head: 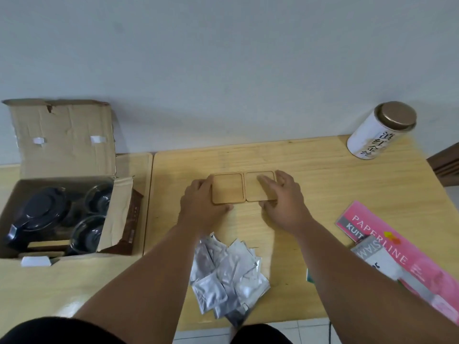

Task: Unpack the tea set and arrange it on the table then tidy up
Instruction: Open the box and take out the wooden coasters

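Two square wooden coasters lie side by side on the light wooden table (323, 184). My left hand (202, 202) holds the left coaster (227, 188) at its left edge and near corner, thumb along the front. My right hand (283, 199) rests on the right coaster (255, 188), fingers spread over its right half and thumb at the front edge. An open cardboard box (67, 150) stands on the left table; inside are a dark teapot (39, 214) and two glass cups (99, 197) (87, 234).
A pile of silver foil sachets (226, 271) lies near the front edge between my forearms. A white tea tin with a bronze lid (382, 131) stands at the back right. Pink paper packaging (397, 254) and a booklet lie at the right. A wall runs behind.
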